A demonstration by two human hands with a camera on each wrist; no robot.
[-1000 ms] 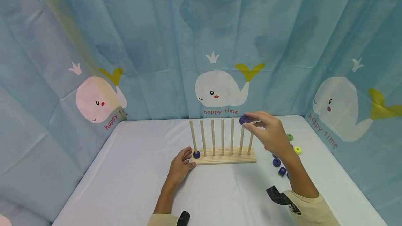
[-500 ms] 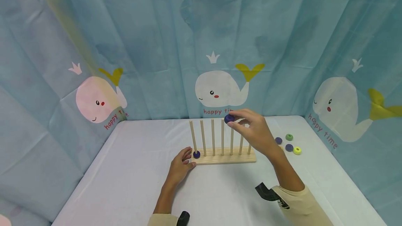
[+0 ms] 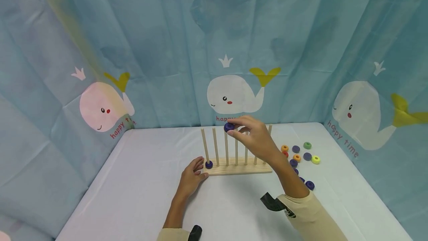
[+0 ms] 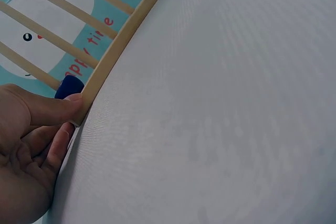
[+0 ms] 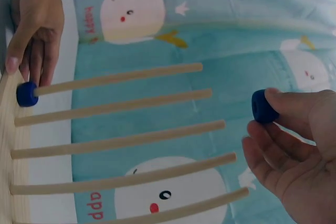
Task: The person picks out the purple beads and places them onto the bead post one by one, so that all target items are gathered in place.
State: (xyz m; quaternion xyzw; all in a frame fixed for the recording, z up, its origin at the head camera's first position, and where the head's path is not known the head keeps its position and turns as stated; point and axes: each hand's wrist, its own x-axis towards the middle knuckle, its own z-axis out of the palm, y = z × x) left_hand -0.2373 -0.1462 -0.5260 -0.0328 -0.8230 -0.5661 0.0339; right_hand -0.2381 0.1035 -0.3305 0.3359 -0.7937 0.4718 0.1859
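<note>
A wooden base (image 3: pixel 240 169) carries a row of several upright pegs. Around the foot of its leftmost peg sits one blue bead (image 3: pixel 208 164). My left hand (image 3: pixel 190 177) grips the base's left end, thumb at the front edge, as the left wrist view shows up close. Between thumb and fingers, my right hand (image 3: pixel 255 137) pinches another blue bead (image 5: pixel 264 106). In the head view that bead is at peg-top height near the third peg from the left; the right wrist view shows it apart from the peg tips. The hand hides parts of the right-hand pegs.
Loose beads lie on the white table to the right of the base: a green bead (image 3: pixel 307 145), a yellow bead (image 3: pixel 315 160), an orange bead (image 3: pixel 296 158) and several blue ones. The right forearm partly covers some. A blue whale-print curtain (image 3: pixel 167 66) hangs behind the table.
My right hand has moved left along the peg tops with the pinched bead, uncovering more loose beads on the right. My left hand and the base have stayed put.
</note>
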